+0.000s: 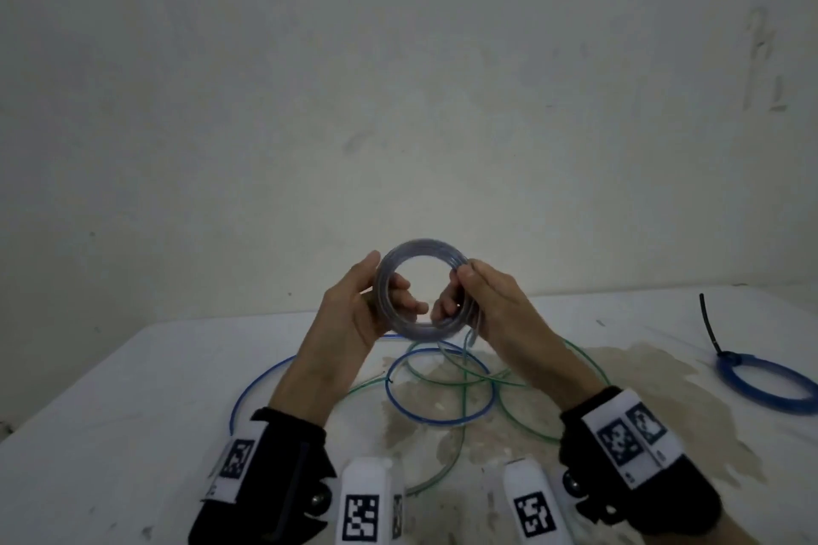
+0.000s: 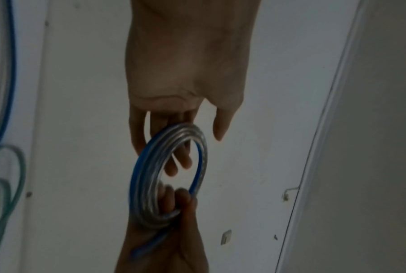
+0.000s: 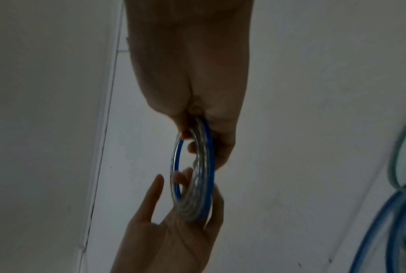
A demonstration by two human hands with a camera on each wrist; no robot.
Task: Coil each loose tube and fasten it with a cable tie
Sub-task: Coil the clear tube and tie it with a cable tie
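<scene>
White table (image 1: 133,389) with brown stain (image 1: 619,372), scuffed pale wall (image 1: 398,80)

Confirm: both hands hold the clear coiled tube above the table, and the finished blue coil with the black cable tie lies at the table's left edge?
Wrong side. The finished blue coil with its black cable tie lies at the white table's right edge, per the head view. Left hand and right hand do hold the clear coiled tube.

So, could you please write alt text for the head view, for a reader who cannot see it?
Both hands hold a coil of clear tube upright above a white table, the left hand on its left side, the right hand on its right. Loose blue and green tubes lie beneath; a tied blue coil lies far right.
</scene>
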